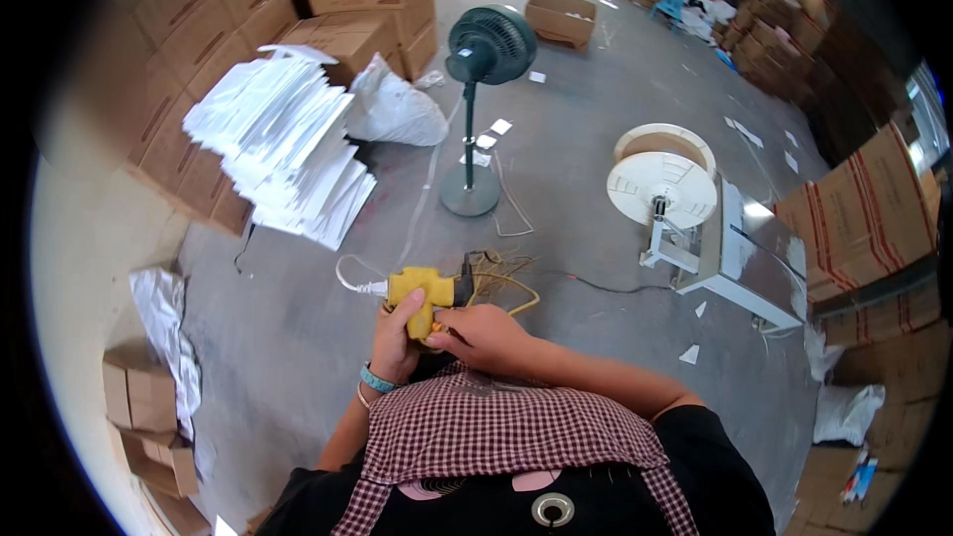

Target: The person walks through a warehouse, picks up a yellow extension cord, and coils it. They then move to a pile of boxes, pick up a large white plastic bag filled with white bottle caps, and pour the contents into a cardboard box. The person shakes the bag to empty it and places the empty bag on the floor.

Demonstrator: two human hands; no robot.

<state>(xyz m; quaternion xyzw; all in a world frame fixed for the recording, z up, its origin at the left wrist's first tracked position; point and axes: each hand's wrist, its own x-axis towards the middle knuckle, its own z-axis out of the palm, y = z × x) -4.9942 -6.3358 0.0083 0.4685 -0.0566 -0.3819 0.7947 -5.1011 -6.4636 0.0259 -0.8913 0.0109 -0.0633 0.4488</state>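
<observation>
The socket block point(429, 281) is coloured bright yellow; white is shown by the plug at its left point(373, 289), black by the plug at its right point(464, 288). Yellow is repeated in the looped cord point(537, 295). The apron point(506, 432) is patterned in small dark-red and pale checks, and the shirt point(710, 457) is coloured black. Turquoise is seen on the wristband point(375, 379), dark green on the fan point(493, 45), blue on the stool point(670, 6). The floor point(576, 238) is toned grey, the paper stack point(268, 129) white, and the brown carton point(859, 213) is striped in red.
</observation>
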